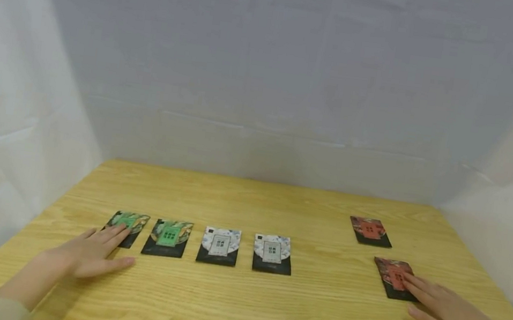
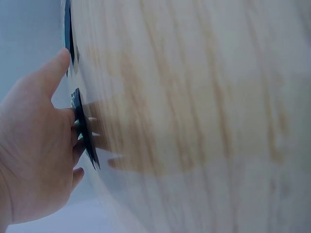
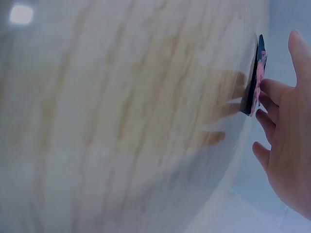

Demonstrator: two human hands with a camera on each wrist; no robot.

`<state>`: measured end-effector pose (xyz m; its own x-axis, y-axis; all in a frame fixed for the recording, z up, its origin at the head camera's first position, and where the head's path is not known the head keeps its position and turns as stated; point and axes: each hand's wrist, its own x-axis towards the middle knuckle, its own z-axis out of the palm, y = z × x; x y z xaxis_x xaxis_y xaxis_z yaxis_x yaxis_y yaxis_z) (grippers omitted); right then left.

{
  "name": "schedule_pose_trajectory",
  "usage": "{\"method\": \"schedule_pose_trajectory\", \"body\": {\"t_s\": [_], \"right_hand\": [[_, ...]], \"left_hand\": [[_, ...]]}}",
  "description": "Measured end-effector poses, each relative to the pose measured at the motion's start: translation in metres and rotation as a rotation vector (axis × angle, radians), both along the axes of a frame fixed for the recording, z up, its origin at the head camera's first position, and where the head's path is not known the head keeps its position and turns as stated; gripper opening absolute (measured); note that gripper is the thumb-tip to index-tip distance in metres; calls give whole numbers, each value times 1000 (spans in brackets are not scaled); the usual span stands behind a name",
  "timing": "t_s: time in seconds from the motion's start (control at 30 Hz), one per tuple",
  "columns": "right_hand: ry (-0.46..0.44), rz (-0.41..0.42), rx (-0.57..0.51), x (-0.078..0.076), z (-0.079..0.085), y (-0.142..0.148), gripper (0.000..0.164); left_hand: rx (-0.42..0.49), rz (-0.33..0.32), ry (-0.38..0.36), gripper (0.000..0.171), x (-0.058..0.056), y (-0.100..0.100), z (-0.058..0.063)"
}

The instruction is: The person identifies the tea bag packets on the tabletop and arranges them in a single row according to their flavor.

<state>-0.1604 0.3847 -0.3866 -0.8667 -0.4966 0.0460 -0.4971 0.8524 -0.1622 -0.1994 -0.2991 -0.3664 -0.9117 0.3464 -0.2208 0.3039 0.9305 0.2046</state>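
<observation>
On the left of the table, my left hand [image 1: 90, 255] lies with straight fingers over a green-and-black packet [image 1: 137, 221], its fingertips touching the front. The left wrist view shows that packet [image 2: 83, 128] edge-on beside the fingers. At the right, the fingertips of my right hand [image 1: 447, 313] touch a red-and-black packet [image 1: 393, 275]. This packet [image 3: 257, 77] also appears edge-on in the right wrist view, by the extended fingers. Neither hand curls round anything. Fingers hide part of both packets.
A second green packet [image 1: 168, 237] and two white-and-black packets [image 1: 219, 245] stretch in a row to the right of the left hand. Another red packet [image 1: 371, 232] lies farther back on the wooden table [image 1: 226, 313]. White sheeting [image 1: 267, 75] encloses the back and sides.
</observation>
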Motion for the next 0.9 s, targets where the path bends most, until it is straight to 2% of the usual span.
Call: {"method": "schedule_pose_trajectory", "body": {"t_s": [0.1, 0.3, 0.57, 0.9], "right_hand": [[-1, 18, 11, 1, -1, 1, 50], [-8, 5, -2, 4, -4, -2, 51], [80, 68, 52, 2, -3, -10, 51], [23, 108, 25, -3, 1, -31, 51]], "left_hand": [[-3, 0, 0, 83, 0, 0, 0], [-12, 3, 0, 84, -2, -1, -1], [-12, 11, 4, 84, -1, 0, -1], [-5, 9, -2, 84, -1, 0, -1]]}}
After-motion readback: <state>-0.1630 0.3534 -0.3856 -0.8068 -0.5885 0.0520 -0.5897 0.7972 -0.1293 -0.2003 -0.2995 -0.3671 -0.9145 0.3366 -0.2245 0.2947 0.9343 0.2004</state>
